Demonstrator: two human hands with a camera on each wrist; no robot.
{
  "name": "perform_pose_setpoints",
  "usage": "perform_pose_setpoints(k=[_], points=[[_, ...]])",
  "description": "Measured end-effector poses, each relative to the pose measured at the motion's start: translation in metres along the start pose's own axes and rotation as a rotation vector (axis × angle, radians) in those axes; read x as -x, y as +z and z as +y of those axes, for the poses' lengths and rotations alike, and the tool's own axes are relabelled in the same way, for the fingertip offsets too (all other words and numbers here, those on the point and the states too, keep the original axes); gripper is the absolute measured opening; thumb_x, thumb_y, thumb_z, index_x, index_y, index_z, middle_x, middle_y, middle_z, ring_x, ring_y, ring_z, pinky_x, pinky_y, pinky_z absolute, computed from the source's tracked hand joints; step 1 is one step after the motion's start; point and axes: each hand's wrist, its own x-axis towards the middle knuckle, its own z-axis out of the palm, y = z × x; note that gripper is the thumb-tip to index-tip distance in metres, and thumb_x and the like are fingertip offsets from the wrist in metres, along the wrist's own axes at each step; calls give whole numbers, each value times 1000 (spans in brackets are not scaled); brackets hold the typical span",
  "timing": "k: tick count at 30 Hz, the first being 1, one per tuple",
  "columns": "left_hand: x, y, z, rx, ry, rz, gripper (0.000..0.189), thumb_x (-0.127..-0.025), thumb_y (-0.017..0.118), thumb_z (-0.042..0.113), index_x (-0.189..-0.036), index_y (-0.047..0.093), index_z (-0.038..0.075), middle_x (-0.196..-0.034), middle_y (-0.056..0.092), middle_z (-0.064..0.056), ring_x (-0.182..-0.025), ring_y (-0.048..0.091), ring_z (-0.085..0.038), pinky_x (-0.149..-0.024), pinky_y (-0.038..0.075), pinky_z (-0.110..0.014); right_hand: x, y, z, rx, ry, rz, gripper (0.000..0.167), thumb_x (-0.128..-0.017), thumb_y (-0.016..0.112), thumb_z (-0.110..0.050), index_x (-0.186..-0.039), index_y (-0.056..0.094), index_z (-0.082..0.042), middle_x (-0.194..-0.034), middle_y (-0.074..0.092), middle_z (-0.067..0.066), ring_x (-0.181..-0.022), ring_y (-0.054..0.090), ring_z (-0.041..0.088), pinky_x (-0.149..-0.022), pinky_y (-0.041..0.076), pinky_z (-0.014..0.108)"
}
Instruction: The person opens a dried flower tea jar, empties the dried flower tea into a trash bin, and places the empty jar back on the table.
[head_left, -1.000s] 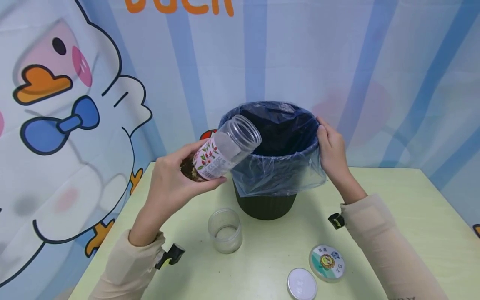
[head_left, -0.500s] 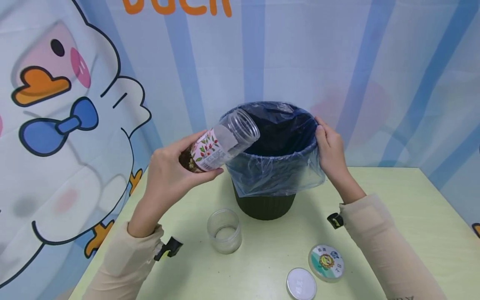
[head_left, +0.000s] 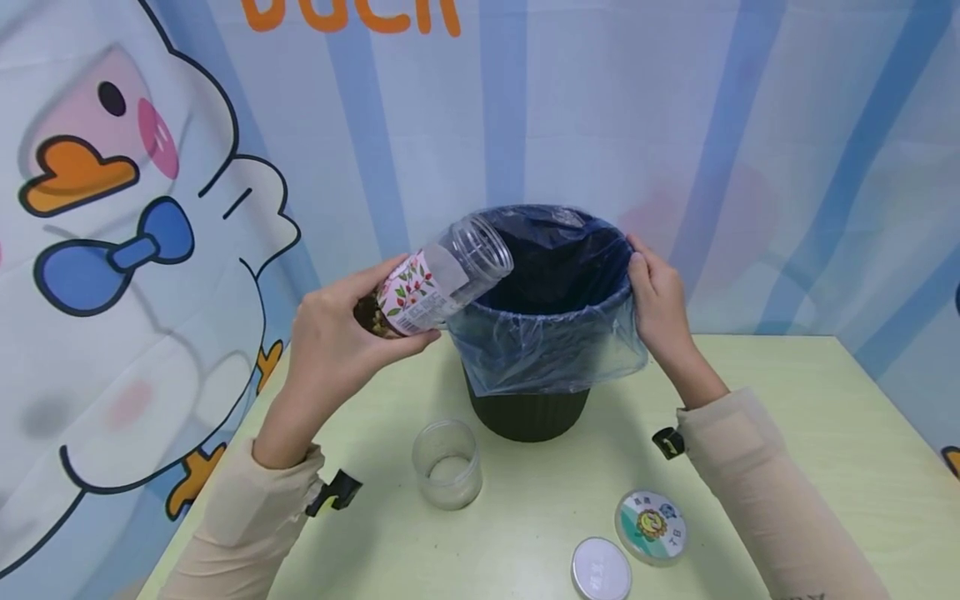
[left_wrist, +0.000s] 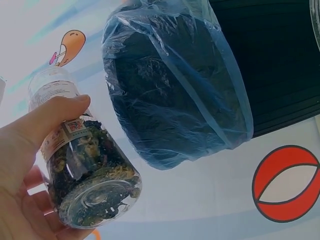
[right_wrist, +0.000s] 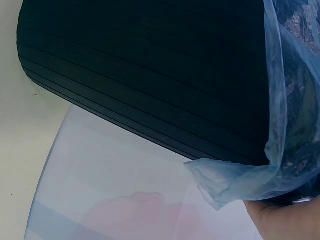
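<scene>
My left hand [head_left: 324,346] grips a clear jar [head_left: 420,292] with a floral label. Dark dried bits, like flower tea, lie toward its base, seen closer in the jar [left_wrist: 95,175] in the left wrist view. The jar is tilted, its uncapped mouth over the left rim of a black trash bin [head_left: 529,417]. A blue plastic bag [head_left: 543,354] lines the bin and folds over its rim. At the right side, my right hand [head_left: 663,304] pinches the bag-covered rim. In the right wrist view the bag [right_wrist: 277,100] hides most of that hand [right_wrist: 295,220].
An uncapped clear plastic tub [head_left: 447,467] stands on the pale green table [head_left: 795,417] before the bin. Two round lids lie front right: a silver one [head_left: 601,570] and a larger printed lid [head_left: 651,527]. A cartoon-printed cloth [head_left: 570,108] hangs behind.
The left hand has shifted slightly up and left with the jar, which stays tilted. The right hand keeps its hold on the rim.
</scene>
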Motion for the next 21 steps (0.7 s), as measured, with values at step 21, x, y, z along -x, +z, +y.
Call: perform_pose_setpoints(k=[21], points=[[-16, 1, -2, -82, 55, 38, 76, -66, 93, 25, -136, 64, 18, -113, 71, -11, -85, 64, -25, -60, 43, -36, 1, -2, -1, -4, -1, -9, 49, -109, 33, -24, -149, 39, 4, -154, 36, 20, -143, 31, 31, -116, 26, 45]])
